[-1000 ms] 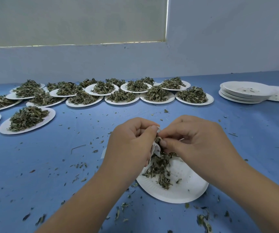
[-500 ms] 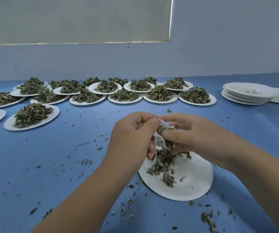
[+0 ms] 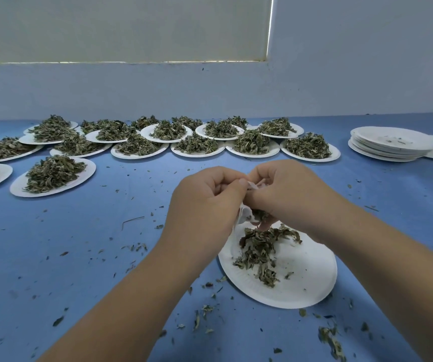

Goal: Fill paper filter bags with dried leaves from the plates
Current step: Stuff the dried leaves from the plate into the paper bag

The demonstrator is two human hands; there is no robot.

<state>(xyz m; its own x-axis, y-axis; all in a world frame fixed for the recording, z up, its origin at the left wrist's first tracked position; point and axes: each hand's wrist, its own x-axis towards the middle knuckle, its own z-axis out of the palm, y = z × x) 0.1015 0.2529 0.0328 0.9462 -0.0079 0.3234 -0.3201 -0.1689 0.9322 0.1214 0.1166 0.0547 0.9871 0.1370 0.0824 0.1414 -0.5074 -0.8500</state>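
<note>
Both grips have drawn together and risen a little since half a second ago. The right grip (image 3: 288, 194), which then stood off to the side, now sits close over the mouth of the bag (image 3: 245, 218), thumb against thumb with the left grip (image 3: 205, 205).

We find the left grip pinching the bag by its near edge and holding it just above the far rim of the plate (image 3: 304, 283). The right grip has its fingers curled about a tuft of leaves at the mouth, thumb on the paper's upper edge. Most of the bag is hidden between the two, so we cannot tell how full it is.

A loose heap of leaves (image 3: 259, 249) lies on the plate directly below. Crumbs are scattered over the desk (image 3: 79, 257).

We judge the step in hand to be stuffing: one charge is going into the bag. The next move calls for a push down with the fingers while the left grip keeps the mouth spread, then a fresh pinch from the heap.

We judge the task far from done: many full plates (image 3: 310, 160) wait at the back, beside a stack (image 3: 390, 142) of emptied ones.
</note>
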